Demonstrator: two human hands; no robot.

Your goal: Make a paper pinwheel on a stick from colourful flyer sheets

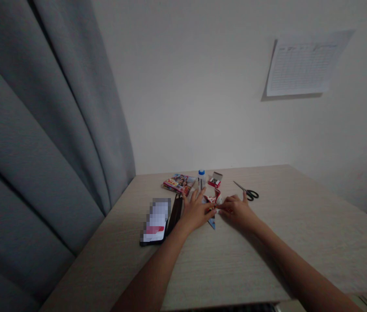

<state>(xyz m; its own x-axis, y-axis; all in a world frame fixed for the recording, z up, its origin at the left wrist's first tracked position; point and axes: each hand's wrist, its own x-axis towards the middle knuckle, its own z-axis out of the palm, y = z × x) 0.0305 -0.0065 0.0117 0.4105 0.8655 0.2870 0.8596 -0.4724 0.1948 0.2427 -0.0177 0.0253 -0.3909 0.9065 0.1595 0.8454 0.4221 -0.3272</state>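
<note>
A small folded piece of colourful printed paper [212,223] lies on the table between my two hands, its red and white part standing up behind my fingertips. My left hand [194,214] has its thumb and index finger on the paper, while its other fingers spread out to the left. From the right, my right hand [238,209] pinches the paper's edge with its fingers bent together. The fingers cover much of the paper, so its full shape is hidden.
A phone [155,221] and a dark strip-like object [175,214] lie at left. Behind are magazines [179,183], a blue-capped bottle [201,180], a small red box [215,179] and black-handled scissors [248,192]. A curtain [73,108] hangs left of the table [209,273].
</note>
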